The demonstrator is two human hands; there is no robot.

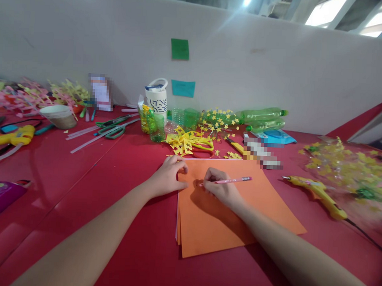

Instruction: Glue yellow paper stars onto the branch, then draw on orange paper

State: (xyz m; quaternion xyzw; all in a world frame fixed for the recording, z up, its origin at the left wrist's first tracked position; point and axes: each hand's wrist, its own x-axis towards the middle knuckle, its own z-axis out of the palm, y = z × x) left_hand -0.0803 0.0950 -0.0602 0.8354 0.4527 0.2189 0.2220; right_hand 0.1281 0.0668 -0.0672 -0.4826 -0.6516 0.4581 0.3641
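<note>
Orange paper point(225, 224) lies on the red table in front of me, with more sheets under its left side. A pink pencil point(236, 180) is pinched in my right hand point(222, 188), its tip down at the paper's upper left part. My left hand point(170, 176) rests at the paper's upper left edge, fingers curved and apart, holding nothing. Just beyond the paper are yellow cut pieces point(181, 140), yellow-handled scissors point(205, 144) and small yellow stars point(233, 155).
A yellow glue gun point(318, 193) lies right of the paper, near star decorations point(345, 166). Behind stand a white tumbler point(157, 101) and green bottles point(263, 116). Green scissors point(114, 131), a cup point(58, 116) and another glue gun point(17, 137) are at left.
</note>
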